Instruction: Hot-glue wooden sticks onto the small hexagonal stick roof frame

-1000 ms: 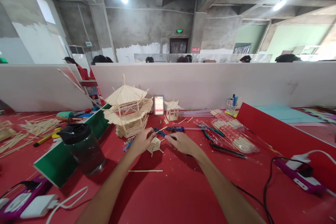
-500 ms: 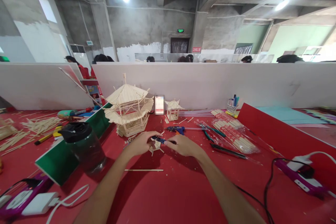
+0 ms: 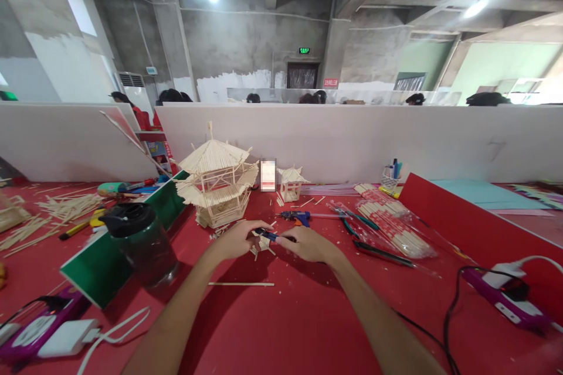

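My left hand [image 3: 235, 239] is closed on a small stick-built roof piece [image 3: 263, 244] that rests on the red table [image 3: 285, 316]. Facing it, my right hand [image 3: 308, 244] grips a blue-handled tool [image 3: 267, 235] whose tip lies over that piece. Just behind my hands stands a large two-tier pavilion of thin sticks [image 3: 216, 183]. A smaller stick pavilion [image 3: 290, 183] stands by the white partition. One loose stick [image 3: 241, 284] lies in front of my hands.
A dark jar with a black lid [image 3: 141, 243] and a green board [image 3: 123, 246] stand at left. A blue glue gun [image 3: 295, 217], pliers [image 3: 373, 249] and bagged chopsticks [image 3: 391, 222] lie at right. Phones and cables sit at both near corners. Other people sit beyond the partition.
My hands drew together over the small roof piece, and the blue-handled tool came down onto it. In the last half second they hardly moved.
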Available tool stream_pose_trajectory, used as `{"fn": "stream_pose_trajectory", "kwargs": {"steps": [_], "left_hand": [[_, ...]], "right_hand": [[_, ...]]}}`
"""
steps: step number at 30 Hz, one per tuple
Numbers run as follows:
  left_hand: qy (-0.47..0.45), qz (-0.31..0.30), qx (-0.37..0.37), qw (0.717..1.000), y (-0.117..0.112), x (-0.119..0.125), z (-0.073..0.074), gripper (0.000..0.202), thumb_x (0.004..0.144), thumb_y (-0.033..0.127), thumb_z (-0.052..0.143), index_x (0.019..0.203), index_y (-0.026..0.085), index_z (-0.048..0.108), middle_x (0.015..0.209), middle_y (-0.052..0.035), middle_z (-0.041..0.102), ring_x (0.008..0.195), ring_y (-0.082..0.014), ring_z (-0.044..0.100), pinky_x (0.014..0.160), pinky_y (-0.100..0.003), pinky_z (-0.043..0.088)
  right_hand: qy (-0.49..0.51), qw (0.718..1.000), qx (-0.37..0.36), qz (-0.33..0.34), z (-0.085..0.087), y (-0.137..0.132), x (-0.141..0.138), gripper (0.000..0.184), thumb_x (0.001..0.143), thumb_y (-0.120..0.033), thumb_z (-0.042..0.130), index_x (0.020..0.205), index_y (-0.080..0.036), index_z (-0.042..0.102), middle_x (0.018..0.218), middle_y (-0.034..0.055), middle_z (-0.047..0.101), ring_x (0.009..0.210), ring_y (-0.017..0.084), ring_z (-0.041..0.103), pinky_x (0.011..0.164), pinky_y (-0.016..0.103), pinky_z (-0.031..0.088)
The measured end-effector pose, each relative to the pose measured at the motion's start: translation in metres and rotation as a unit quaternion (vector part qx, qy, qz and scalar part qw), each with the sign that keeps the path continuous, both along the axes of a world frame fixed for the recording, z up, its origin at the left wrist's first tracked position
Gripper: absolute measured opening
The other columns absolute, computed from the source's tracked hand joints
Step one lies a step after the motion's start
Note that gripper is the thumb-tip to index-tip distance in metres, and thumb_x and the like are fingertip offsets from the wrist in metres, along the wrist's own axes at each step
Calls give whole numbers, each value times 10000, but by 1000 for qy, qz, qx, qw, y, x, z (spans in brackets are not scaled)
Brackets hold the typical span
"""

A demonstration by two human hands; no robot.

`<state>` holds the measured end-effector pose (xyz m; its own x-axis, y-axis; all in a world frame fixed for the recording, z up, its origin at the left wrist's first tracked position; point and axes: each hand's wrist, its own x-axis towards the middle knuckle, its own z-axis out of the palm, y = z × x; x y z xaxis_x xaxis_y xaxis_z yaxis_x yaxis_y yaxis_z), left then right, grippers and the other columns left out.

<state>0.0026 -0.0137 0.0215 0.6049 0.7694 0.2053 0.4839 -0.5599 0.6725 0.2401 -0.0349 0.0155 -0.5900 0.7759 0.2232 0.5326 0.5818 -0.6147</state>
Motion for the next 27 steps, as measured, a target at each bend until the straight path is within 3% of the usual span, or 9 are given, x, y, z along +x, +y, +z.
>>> {"fn": "stream_pose_trajectory", "kwargs": {"steps": [11, 18, 22, 27], "left_hand": [[26, 7, -6, 1000, -1, 1, 1, 544, 692, 30, 474, 1171, 208, 659, 1128, -50, 710, 987, -195, 647, 885, -285, 491], [38, 10, 9, 999, 3, -5, -3, 560, 691, 20, 473, 1187, 215, 646, 1150, -48, 694, 987, -192, 646, 870, -273, 499], [43, 11, 31, 999, 2, -6, 0, 496, 723, 48, 504, 1160, 224, 659, 1152, -48, 688, 1022, -203, 633, 912, -288, 480], [47, 14, 20, 999, 3, -6, 4, 472, 745, 66, 507, 1172, 209, 649, 1050, -55, 712, 970, -208, 646, 862, -288, 493]], "right_hand": [[-61, 998, -6, -7, 5, -3, -1, 439, 980, -432, 376, 825, -156, 680, 725, 39, 665, 632, 146, 533, 557, 246, 297], [-113, 991, 46, -48, 2, -5, -8, 482, 1004, -449, 327, 864, -138, 668, 826, 103, 706, 689, 183, 592, 618, 269, 342], [-174, 979, 96, -50, 0, -4, -16, 489, 1024, -409, 259, 926, -137, 653, 880, 136, 710, 747, 219, 628, 701, 302, 388], [-238, 963, 115, -52, 3, 2, -21, 539, 1032, -415, 189, 962, -132, 642, 916, 162, 705, 811, 250, 657, 770, 336, 415]]}}
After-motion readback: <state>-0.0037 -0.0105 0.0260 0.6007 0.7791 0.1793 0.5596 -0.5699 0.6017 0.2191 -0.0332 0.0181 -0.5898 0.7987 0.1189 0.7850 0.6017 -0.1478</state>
